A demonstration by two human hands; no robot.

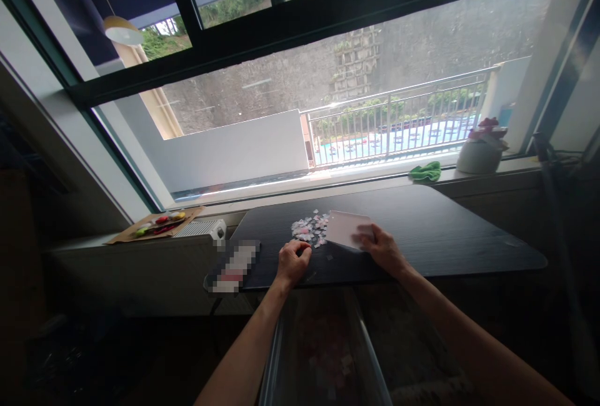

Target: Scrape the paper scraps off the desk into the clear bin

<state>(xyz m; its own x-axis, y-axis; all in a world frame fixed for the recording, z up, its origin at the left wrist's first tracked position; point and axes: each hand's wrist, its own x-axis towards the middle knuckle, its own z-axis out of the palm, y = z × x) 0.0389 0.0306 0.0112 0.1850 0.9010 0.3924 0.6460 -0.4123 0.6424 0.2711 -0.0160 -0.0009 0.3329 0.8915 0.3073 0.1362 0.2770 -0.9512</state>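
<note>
The left hand [293, 262] curls near the front edge of the surface [435, 225], its grip narrow, though whether it pinches anything cannot be told. Beyond it lies a heap of paper scraps [307, 229], toward which points a pale sheet [344, 229], long axis roughly left-right, the right hand [384, 247] gripping its right end; the surface extends broadly rightward to a rounded corner.

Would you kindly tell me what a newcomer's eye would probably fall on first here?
Probably the bright, wide window filling the upper part of the view. Next might come the pile of small pale pieces on the dark table, between the left hand and the pale flat piece held in the right hand.
</note>
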